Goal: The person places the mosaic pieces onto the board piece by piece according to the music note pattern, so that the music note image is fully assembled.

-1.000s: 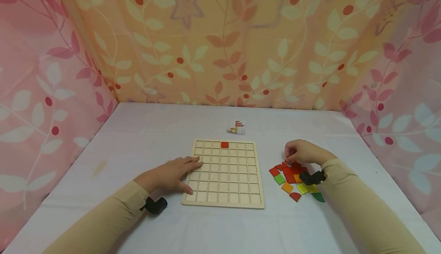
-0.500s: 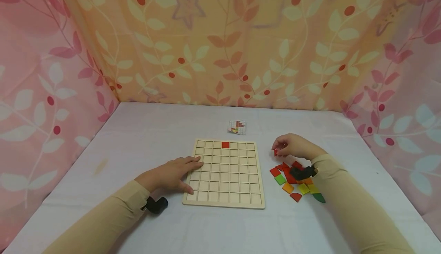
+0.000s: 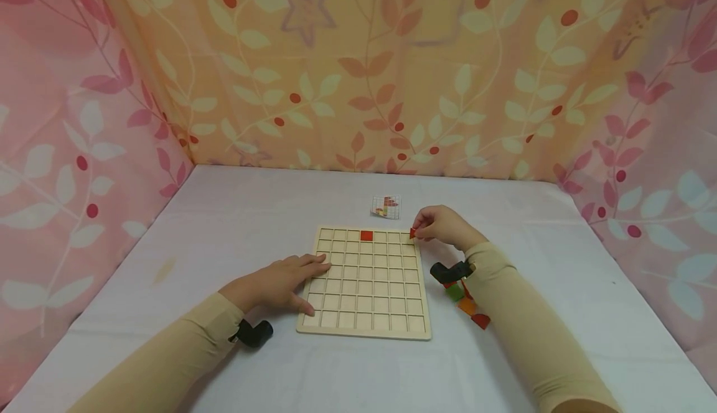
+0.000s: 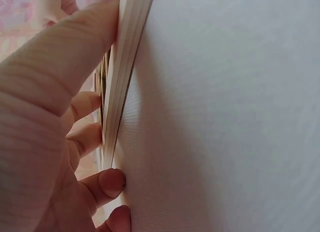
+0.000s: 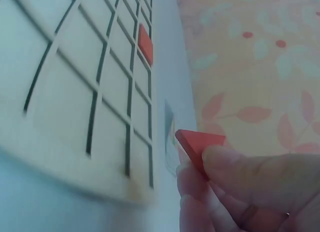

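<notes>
A wooden grid board (image 3: 364,333) lies flat on the white cloth, with one red square tile (image 3: 366,236) set in its far row. My left hand (image 3: 274,283) rests along the board's left edge, fingers spread; in the left wrist view the thumb (image 4: 75,51) lies against the board's wooden side. Between thumb and fingers my right hand (image 3: 442,223) pinches a red triangular tile (image 5: 200,146), held at the board's far right corner. Beneath the right forearm lie loose tiles, among them a green tile (image 3: 455,293) and an orange tile (image 3: 467,305); the sleeve hides the others.
Beyond the board lies a small printed pattern card (image 3: 385,207) on the white cloth (image 3: 269,195). Floral fabric (image 3: 358,77) hangs behind and on both sides of the table. Black wrist cameras (image 3: 254,334) sit on both sleeves.
My right hand has lifted the red triangular tile from the pile and carried it left to the board's far right corner. The left hand stays in place on the board.
</notes>
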A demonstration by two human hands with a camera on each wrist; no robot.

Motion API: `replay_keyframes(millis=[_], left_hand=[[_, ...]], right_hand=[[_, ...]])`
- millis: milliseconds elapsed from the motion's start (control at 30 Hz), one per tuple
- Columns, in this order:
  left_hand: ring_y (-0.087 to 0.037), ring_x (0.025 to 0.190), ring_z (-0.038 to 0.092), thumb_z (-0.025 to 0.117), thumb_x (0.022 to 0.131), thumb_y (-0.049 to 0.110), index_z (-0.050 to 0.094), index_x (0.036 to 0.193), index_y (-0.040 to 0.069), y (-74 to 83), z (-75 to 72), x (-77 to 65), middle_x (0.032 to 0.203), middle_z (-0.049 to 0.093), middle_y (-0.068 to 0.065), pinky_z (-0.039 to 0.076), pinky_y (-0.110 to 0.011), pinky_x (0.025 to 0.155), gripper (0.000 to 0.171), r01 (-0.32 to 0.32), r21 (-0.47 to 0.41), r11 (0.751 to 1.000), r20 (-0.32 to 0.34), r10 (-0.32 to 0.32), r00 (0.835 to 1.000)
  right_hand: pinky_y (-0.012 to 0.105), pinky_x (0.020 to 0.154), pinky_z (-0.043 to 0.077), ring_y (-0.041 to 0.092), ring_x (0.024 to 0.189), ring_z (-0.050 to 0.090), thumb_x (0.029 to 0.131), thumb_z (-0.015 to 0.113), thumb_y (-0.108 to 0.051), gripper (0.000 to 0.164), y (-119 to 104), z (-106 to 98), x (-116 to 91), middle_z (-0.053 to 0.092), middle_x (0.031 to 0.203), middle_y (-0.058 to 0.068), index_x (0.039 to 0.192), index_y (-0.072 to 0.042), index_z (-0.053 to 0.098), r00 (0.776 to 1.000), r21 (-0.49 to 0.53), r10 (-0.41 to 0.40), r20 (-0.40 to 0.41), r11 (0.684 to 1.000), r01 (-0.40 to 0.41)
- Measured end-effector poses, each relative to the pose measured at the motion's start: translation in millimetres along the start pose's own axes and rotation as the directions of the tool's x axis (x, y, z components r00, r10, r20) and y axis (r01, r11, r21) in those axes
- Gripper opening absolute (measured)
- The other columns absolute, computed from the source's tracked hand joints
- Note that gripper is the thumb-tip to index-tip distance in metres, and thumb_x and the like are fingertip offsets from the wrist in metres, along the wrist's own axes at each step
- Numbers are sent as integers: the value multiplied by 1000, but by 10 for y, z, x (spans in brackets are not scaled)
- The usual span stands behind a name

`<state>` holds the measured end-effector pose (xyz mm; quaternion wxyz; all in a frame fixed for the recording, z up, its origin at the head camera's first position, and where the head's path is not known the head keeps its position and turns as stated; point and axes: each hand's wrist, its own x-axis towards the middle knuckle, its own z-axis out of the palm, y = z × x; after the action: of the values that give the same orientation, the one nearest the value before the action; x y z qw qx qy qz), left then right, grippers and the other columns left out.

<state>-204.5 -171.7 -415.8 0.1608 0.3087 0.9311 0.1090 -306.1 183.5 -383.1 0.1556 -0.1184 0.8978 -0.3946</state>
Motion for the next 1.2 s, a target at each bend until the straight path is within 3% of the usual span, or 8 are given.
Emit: replay_keyframes(millis=[233, 467, 667, 900, 1200], left_hand=[[-29, 135, 21, 62, 69, 66, 26, 145, 28, -8, -15, -1, 152, 17, 4, 24, -52, 102, 92, -3, 1, 1000, 0, 3, 1000], [-29, 135, 22, 60, 70, 67, 25, 145, 29, -13, -18, 3, 152, 16, 5, 24, -52, 103, 92, -12, 15, 1000, -10, 12, 1000], [-30, 135, 21, 61, 70, 65, 25, 145, 28, 1, -39, 1, 152, 16, 5, 23, -53, 102, 91, -12, 1, 1000, -8, 12, 1000], [-30, 135, 21, 60, 70, 67, 25, 145, 28, -20, -20, 3, 152, 16, 6, 23, -52, 103, 92, -17, 0, 1000, -7, 17, 1000], [-27, 136, 20, 57, 68, 71, 24, 146, 30, -48, 17, 16, 152, 15, 7, 24, -51, 102, 94, -19, 7, 1000, -5, 19, 1000]], right_hand=[[29, 67, 42, 18, 77, 52, 80, 69, -10, 8, -128, 235, 211, 63, 82, 3, 86, -7, 65, 999, -25, 8, -35, 1000, -9], [26, 65, 44, 18, 76, 52, 78, 72, -11, 10, -249, 394, 314, 61, 83, 4, 82, -5, 65, 998, 28, 15, -55, 1000, -14], [25, 59, 44, 15, 70, 54, 78, 72, -12, 8, -280, 466, 363, 61, 81, 4, 78, -6, 66, 998, 57, 30, -49, 998, -27], [24, 59, 45, 13, 65, 54, 80, 70, -13, 6, -271, 533, 374, 63, 73, 2, 79, -7, 69, 999, 1, 38, -32, 999, -38], [25, 54, 44, 14, 61, 53, 81, 69, -11, 6, -296, 584, 378, 62, 69, 2, 77, -6, 70, 996, 44, 86, -31, 995, -85]])
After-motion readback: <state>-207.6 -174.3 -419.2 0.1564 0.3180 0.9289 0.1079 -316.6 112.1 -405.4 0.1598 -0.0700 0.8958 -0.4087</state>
